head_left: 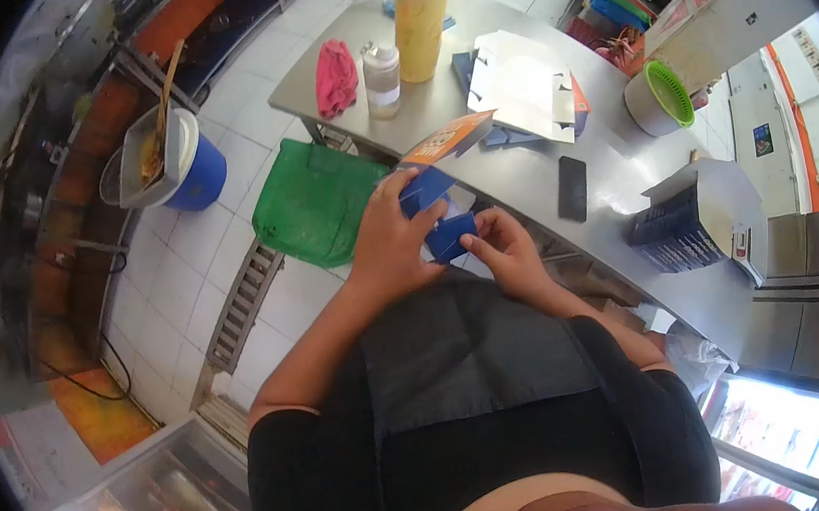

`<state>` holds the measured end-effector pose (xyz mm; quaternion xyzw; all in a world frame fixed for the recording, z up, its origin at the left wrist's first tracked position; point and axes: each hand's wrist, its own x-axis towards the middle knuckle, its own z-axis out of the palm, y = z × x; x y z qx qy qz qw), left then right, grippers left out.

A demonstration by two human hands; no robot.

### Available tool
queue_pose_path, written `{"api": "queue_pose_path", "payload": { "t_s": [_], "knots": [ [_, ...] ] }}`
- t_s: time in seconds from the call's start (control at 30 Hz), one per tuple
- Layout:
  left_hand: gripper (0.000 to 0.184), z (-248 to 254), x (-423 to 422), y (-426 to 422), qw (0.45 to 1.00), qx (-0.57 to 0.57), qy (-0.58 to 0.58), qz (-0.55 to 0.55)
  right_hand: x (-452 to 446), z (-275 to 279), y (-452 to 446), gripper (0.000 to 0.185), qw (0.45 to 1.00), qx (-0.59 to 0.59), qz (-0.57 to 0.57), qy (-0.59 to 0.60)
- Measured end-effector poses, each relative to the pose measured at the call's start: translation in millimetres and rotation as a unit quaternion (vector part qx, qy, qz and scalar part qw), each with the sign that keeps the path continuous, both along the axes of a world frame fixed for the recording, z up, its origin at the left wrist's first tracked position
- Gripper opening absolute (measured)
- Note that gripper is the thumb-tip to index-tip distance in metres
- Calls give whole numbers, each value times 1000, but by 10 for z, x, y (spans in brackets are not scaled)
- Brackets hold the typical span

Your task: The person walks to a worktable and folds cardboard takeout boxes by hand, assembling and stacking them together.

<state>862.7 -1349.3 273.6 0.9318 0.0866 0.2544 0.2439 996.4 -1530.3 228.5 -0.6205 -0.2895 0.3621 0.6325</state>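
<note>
A blue and orange cardboard box (430, 183), partly folded, is held up in front of my body near the table's edge. My left hand (393, 237) is wrapped round its side, with the fingers over the top. The fingers of my right hand (509, 250) pinch a blue flap (452, 237) at the near end of the box. Beyond it on the metal table (521, 179), an unfolded white carton (519, 84) lies on other blue and orange cardboard. A dark phone (572, 188) lies to the right of my hands.
A pink cloth (336, 77), a clear bottle (381, 81) and a tall yellow container (422, 27) stand at the table's left. A green stool (309, 201) is below. Rightward are a green-rimmed bin (657, 98) and an open dark box (691, 226). A blue bucket (199, 173) stands left.
</note>
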Motion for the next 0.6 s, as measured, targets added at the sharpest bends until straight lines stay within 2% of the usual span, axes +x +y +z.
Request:
{"api": "queue_pose_path", "payload": {
  "t_s": [0.17,0.3,0.4,0.5,0.53,0.6],
  "knots": [
    [63,-218,-35,40,997,56,-59,-6,-19,-14,-14,15,998,-43,-31,39],
    [63,-311,-27,15,997,15,-75,-4,11,-133,-88,16,996,-11,-51,78],
    [61,-272,-7,9,997,30,-64,-40,8,-75,-82,16,996,-37,-53,-55],
    [57,-217,43,-7,991,49,-101,-77,53,-160,-83,16,977,-100,-49,-181],
    [55,-203,45,2,990,87,-49,-97,17,4,-59,12,953,-88,-25,-288],
    [53,-204,54,-15,992,52,-42,-110,36,-48,-14,11,947,-56,-2,-318]
  ]
}}
